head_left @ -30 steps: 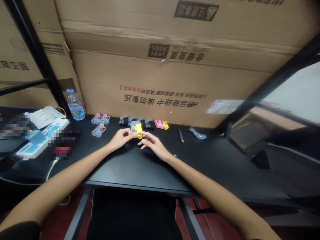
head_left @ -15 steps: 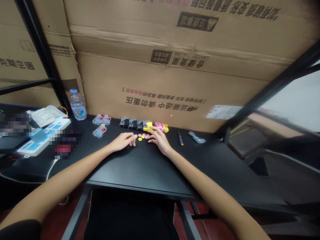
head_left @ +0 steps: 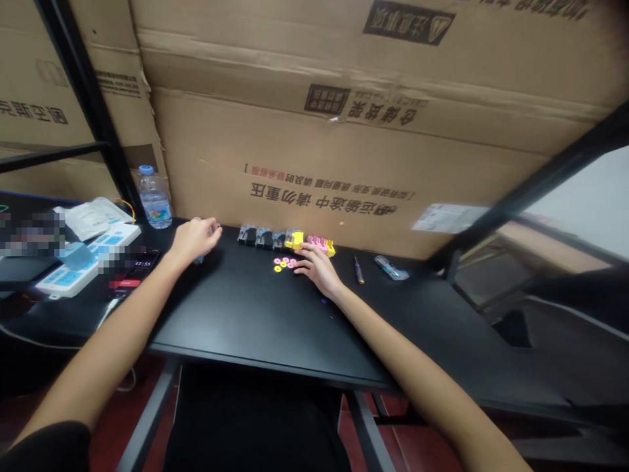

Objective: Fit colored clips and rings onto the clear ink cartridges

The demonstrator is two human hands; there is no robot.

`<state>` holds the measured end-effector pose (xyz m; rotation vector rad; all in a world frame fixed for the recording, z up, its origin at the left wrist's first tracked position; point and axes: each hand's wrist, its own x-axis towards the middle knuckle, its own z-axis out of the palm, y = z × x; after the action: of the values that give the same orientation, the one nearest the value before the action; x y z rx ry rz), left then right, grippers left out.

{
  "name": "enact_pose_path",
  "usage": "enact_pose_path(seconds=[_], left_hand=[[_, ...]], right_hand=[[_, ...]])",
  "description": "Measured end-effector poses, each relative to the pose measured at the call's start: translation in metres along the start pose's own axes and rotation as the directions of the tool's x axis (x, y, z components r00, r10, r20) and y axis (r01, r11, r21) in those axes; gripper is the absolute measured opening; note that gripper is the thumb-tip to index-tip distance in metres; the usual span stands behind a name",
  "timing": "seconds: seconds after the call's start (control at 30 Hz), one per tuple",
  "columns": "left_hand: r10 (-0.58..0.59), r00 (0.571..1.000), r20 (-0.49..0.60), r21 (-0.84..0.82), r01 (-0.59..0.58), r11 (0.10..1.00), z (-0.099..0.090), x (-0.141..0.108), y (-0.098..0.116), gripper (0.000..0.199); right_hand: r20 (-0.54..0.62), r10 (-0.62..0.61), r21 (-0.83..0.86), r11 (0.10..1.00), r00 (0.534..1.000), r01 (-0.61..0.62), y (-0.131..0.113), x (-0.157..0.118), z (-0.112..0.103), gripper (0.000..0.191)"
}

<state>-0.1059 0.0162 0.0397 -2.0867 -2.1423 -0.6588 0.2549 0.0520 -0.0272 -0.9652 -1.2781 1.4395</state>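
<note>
My left hand [head_left: 194,239] is at the back left of the table, over the clear plastic casings with pink parts. Its fingers are curled down and cover most of them; a bit of clear casing [head_left: 198,259] shows below. What the fingertips grip is hidden. My right hand [head_left: 317,270] lies with its fingers spread beside several small pink and yellow rings [head_left: 284,263]. Just beyond its fingertips is a row of clear casings with black parts [head_left: 264,238], a yellow one [head_left: 296,239] and pink pieces [head_left: 317,244].
To the right lie a small screwdriver [head_left: 358,270] and a clear-and-blue plastic piece [head_left: 391,268]. A water bottle [head_left: 156,200], a white power strip [head_left: 88,261] and a phone [head_left: 142,262] are on the left. A cardboard sheet [head_left: 275,144] stands behind the table.
My left hand has moved left and away from the rings to the casings at the back left, now covering them. My right hand stays near the rings. The view has shifted slightly.
</note>
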Motion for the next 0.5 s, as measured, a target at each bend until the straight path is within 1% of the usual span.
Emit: enact_pose_path(seconds=[0.07,0.13,0.23,0.3,0.37,0.4,0.43,0.47,0.5], left_hand=[[-0.098,0.994,0.041,0.078,0.094,0.993,-0.005,0.004,-0.014,0.035],[-0.155,0.982,0.113,0.139,0.138,0.981,-0.006,0.006,-0.023,0.036],[-0.200,0.951,0.238,0.162,0.164,0.973,-0.001,0.009,-0.031,0.037],[-0.195,0.940,0.280,0.117,0.169,0.979,0.006,0.011,-0.032,0.034],[-0.140,0.946,0.291,0.017,0.142,0.990,0.015,0.012,-0.030,0.029],[-0.070,0.950,0.305,-0.078,0.098,0.992,0.020,0.013,-0.028,0.028],[0.019,0.944,0.331,-0.201,0.051,0.978,0.025,0.013,-0.025,0.027],[0.111,0.927,0.359,-0.340,0.019,0.940,0.030,0.012,-0.022,0.027],[0.201,0.902,0.382,-0.466,0.001,0.885,0.034,0.011,-0.017,0.027]], right_hand=[[0.003,0.000,-0.008,1.000,1.000,0.000,0.000,0.000,-0.001,0.034],[0.013,0.003,-0.018,1.000,1.000,-0.003,0.001,0.000,-0.001,0.036],[0.051,0.003,-0.036,0.999,0.999,-0.001,0.001,0.000,-0.002,0.038],[0.059,-0.015,-0.079,0.997,0.998,0.020,-0.001,0.001,-0.006,0.041],[0.020,-0.086,-0.188,0.978,0.996,0.088,-0.005,0.003,-0.016,0.042],[-0.012,-0.150,-0.274,0.951,0.989,0.141,-0.007,0.004,-0.023,0.041],[-0.040,-0.237,-0.376,0.904,0.971,0.205,-0.010,0.006,-0.031,0.038],[-0.058,-0.340,-0.485,0.831,0.938,0.272,-0.012,0.008,-0.041,0.036],[-0.056,-0.426,-0.592,0.742,0.903,0.313,-0.014,0.010,-0.052,0.035]])
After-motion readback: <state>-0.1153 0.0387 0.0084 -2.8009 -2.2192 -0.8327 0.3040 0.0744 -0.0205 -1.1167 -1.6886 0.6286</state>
